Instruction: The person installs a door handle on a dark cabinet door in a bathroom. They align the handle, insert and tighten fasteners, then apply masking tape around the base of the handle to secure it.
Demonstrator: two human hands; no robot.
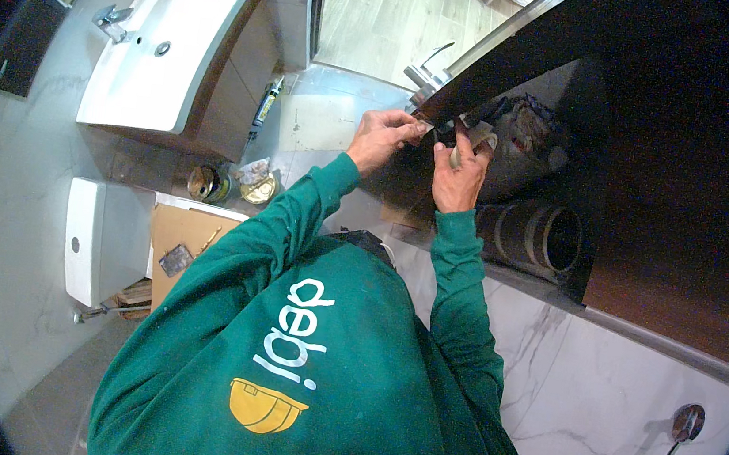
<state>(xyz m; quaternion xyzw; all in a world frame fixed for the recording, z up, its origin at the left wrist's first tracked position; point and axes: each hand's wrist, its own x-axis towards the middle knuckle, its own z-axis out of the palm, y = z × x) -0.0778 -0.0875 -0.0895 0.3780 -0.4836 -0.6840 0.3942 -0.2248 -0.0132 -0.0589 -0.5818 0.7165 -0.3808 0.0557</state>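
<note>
Near the lower end of the dark panel [507,56], a pale roll [486,140] (perhaps tape) is being gripped by the right hand [460,178], a small piece [426,131] being pinched by the left hand [383,139]; fine handling is seemingly underway, steadiness being needed next.

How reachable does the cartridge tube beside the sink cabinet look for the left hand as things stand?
Probably yes: only floor shows between the left hand and the cartridge tube, though depth is hard to judge and the hand looks occupied near the dark panel.
</note>
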